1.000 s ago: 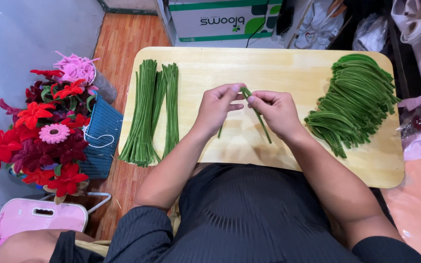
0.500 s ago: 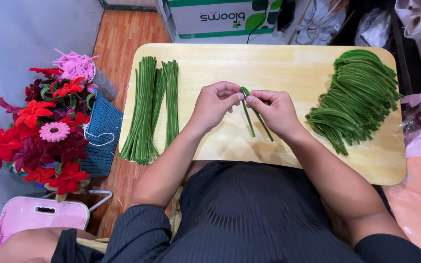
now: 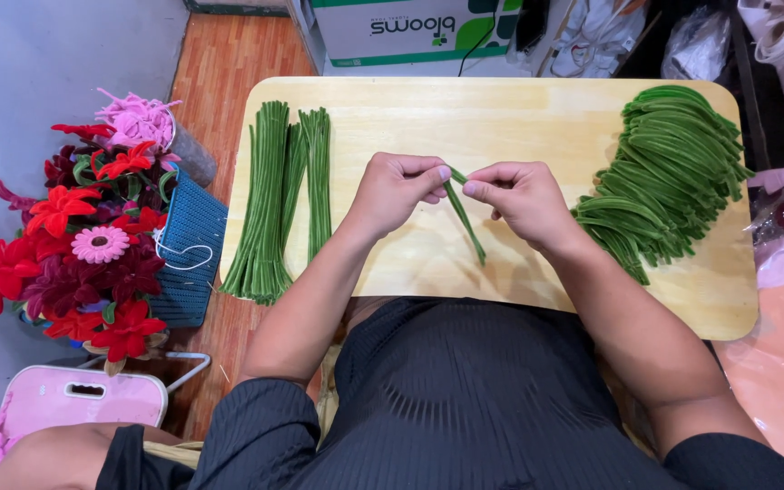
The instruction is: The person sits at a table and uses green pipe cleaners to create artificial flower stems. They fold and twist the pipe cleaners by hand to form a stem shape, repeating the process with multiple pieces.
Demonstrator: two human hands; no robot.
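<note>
Both hands met over the middle of the wooden board [image 3: 501, 118]. Our left hand [image 3: 392, 192] and right hand [image 3: 521, 198] each pinched the top of one green fuzzy stem [image 3: 466, 218], fingers closed tight on it, its lower end slanting toward us. Straight green stems [image 3: 274, 200] lay left, a bent pile [image 3: 664, 181] right. Red fabric flowers [image 3: 74, 245] sat beside the board.

Plenty of bare tabletop [image 3: 501, 118] up the middle, so a hand could slide straight forward there. Left side is blocked by the straight green stems [image 3: 269, 209], right side by the big curved green pile [image 3: 673, 172] (it runs nearly to the edge). A cardboard box [image 3: 410, 32] walls off the far end.
</note>
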